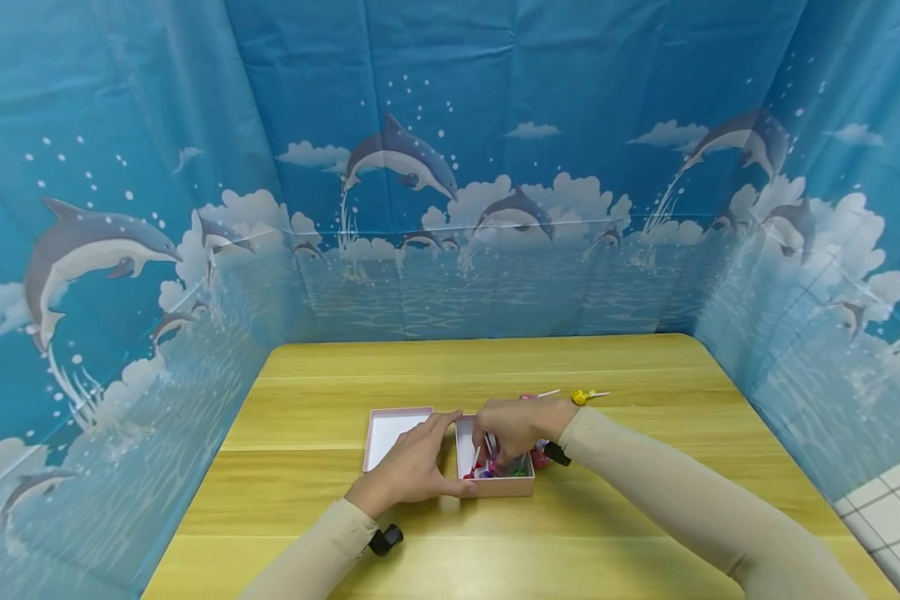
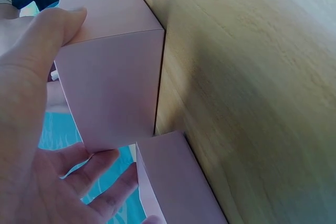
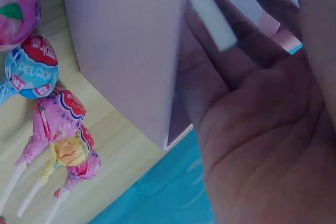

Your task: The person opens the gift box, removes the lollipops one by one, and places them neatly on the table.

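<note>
An open pink box [image 1: 495, 485] stands mid-table with several wrapped lollipops [image 1: 487, 472] inside. My left hand [image 1: 412, 467] holds the box's left near corner, thumb [image 2: 50, 35] on one wall and fingers [image 2: 97, 169] along the other. Just left of the box lies its pink lid [image 1: 390, 433], which also shows in the left wrist view [image 2: 173, 182]. My right hand [image 1: 489, 437] reaches down into the box [image 3: 126, 51] and pinches a white lollipop stick [image 3: 212, 17]. The sweet's head is hidden by the hand.
More lollipops lie on the wooden table [image 1: 307, 500] right of the box: a yellow one [image 1: 581, 397] further back and several by my right wrist [image 3: 60, 119]. Blue dolphin-print curtains [image 1: 450, 208] close in the table on three sides.
</note>
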Demonstrator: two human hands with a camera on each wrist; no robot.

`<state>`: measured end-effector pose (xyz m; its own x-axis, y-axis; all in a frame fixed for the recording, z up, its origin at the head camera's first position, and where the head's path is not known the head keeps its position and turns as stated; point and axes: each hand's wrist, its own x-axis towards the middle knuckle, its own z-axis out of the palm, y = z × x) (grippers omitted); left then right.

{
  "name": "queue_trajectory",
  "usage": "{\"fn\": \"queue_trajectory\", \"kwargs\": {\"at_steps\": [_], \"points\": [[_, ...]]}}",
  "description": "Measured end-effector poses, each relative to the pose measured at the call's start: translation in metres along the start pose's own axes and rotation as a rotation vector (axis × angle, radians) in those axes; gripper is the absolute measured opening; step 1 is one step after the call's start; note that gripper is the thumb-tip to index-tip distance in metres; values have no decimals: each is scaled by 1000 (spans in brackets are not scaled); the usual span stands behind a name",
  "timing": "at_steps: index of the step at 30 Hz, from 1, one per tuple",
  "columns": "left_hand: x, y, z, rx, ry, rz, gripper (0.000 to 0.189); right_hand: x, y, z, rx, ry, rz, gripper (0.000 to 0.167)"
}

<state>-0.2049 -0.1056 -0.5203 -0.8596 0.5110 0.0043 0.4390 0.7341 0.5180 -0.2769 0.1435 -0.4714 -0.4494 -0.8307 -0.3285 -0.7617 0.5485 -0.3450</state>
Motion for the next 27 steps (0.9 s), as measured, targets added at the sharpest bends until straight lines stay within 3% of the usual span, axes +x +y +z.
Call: {"fn": "queue_trajectory", "kwargs": {"at_steps": [8, 17, 27], "points": [[3, 2, -3, 8, 6, 6, 124, -7, 0, -5, 86, 43, 22, 19], [0, 1, -2, 16, -8, -7, 124, -19, 0, 2, 108, 152, 30, 11], [2, 2, 0, 37, -18, -25, 126, -31, 3, 4, 178, 245, -32, 13]]}}
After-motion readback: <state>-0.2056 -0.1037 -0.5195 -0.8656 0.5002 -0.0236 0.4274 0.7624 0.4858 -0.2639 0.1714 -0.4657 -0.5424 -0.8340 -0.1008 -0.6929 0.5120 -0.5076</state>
